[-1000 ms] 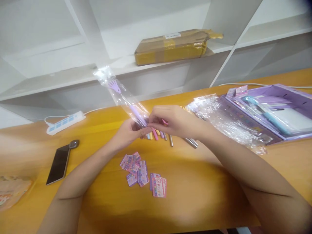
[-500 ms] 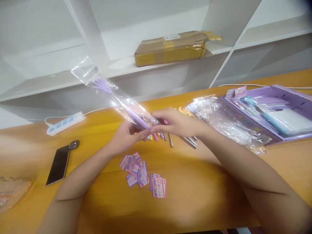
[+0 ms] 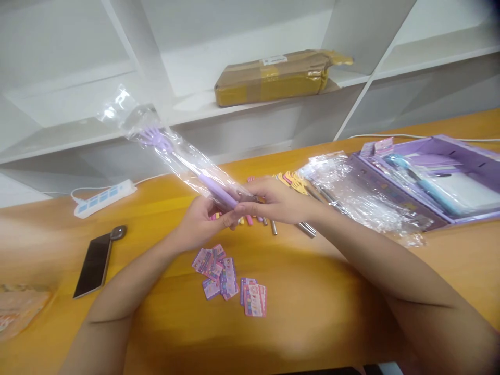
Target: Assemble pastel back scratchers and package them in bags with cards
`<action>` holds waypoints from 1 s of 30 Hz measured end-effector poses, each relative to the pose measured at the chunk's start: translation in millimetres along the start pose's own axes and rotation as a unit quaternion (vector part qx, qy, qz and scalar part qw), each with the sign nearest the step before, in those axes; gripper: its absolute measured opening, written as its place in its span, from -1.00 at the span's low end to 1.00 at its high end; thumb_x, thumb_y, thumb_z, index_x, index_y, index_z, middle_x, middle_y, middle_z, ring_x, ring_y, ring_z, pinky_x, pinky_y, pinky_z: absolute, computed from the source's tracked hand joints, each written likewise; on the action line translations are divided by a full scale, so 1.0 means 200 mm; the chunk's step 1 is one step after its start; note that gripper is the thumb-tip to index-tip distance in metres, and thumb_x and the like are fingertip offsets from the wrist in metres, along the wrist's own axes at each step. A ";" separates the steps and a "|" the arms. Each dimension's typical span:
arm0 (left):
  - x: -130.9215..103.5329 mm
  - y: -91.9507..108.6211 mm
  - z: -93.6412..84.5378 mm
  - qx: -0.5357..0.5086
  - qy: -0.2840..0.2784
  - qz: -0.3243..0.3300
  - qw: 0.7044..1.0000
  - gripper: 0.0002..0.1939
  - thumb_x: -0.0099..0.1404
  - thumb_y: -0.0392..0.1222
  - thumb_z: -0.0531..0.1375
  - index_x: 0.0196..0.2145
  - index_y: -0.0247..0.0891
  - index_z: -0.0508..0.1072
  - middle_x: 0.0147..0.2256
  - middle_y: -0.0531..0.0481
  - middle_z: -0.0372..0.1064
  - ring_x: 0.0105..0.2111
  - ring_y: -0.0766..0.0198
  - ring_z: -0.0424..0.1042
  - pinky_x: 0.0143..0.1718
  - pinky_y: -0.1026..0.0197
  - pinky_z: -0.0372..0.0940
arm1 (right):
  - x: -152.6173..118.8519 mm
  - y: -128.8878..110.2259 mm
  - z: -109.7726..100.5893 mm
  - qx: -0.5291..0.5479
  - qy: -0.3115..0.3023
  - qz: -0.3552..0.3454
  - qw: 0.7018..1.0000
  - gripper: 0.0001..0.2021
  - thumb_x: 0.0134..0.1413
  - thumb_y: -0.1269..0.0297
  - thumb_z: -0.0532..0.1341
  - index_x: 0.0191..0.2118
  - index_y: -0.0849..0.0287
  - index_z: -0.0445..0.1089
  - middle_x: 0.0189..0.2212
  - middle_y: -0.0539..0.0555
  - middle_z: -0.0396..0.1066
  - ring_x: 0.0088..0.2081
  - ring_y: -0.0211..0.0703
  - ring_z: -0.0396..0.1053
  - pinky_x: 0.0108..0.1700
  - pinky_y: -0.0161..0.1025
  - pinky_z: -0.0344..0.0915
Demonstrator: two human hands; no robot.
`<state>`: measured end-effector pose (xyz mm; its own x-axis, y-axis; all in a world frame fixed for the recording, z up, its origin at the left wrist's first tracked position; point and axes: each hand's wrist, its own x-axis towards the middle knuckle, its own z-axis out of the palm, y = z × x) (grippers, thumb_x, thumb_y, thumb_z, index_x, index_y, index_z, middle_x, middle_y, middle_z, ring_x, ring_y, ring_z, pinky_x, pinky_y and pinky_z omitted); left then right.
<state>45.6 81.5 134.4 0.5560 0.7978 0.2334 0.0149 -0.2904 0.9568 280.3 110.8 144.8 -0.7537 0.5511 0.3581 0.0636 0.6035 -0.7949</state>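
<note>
A purple back scratcher (image 3: 215, 191) with a hand-shaped head sits inside a clear plastic bag (image 3: 187, 169), slanting up and to the left above the table. My left hand (image 3: 198, 221) is closed around the handle end from below. From the right, my right hand (image 3: 275, 200) pinches the same end, thumb near the left thumb; its fingertips are partly hidden by the bag. Behind my hands lie several more back scratchers with yellow heads (image 3: 294, 182), metal shafts and coloured handle ends. Small printed pink and purple cards (image 3: 228, 278) lie in front of me.
On the right stands a purple box (image 3: 429, 211) with bagged items inside, beside a heap of clear plastic bags (image 3: 363, 200). A power strip (image 3: 104, 199) and a phone (image 3: 92, 265) lie at left. A taped carton (image 3: 273, 78) rests on the shelf (image 3: 187, 112) behind.
The bagged back scratcher has shifted slightly left, and its head has dipped a little. The bag's loose end has spread further left. Both hands keep their hold.
</note>
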 end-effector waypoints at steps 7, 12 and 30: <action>0.00 -0.01 -0.01 -0.002 0.003 0.000 1.000 -0.74 0.43 -0.03 0.44 -0.11 -0.26 0.58 -0.30 -0.03 0.55 -0.41 0.34 0.49 -0.35 0.29 0.48 | 0.01 0.01 0.01 -0.003 0.014 -0.035 0.999 -0.60 0.57 0.06 0.19 -0.24 0.21 0.60 -0.45 -0.07 0.58 -0.51 -0.47 0.42 -0.38 -0.46 0.27; 0.00 -0.02 0.00 -0.047 -0.004 0.022 0.999 -0.73 0.43 -0.16 0.44 -0.01 -0.24 0.51 -0.30 0.04 0.54 -0.42 0.38 0.51 -0.35 0.33 0.49 | 0.01 0.02 0.01 -0.020 0.026 -0.079 0.996 -0.59 0.60 0.11 0.17 -0.26 0.22 0.60 -0.44 -0.08 0.58 -0.51 -0.50 0.37 -0.36 -0.49 0.24; -0.01 -0.04 -0.04 -0.112 -0.072 0.033 0.991 -0.78 0.55 -0.20 0.33 0.05 -0.20 0.40 -0.28 0.01 0.62 -0.40 0.31 0.64 -0.30 0.28 0.56 | 0.00 0.03 0.03 -0.008 -0.009 -0.117 0.993 -0.55 0.67 0.22 -0.01 -0.26 0.27 0.46 -0.47 -0.07 0.46 -0.52 -0.49 0.33 -0.40 -0.51 0.24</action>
<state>37.3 86.4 128.6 0.6627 0.6926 0.2850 -0.2013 -0.2018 0.9585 277.0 111.6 136.4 -0.7607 0.3844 0.5231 -0.1038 0.7233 -0.6826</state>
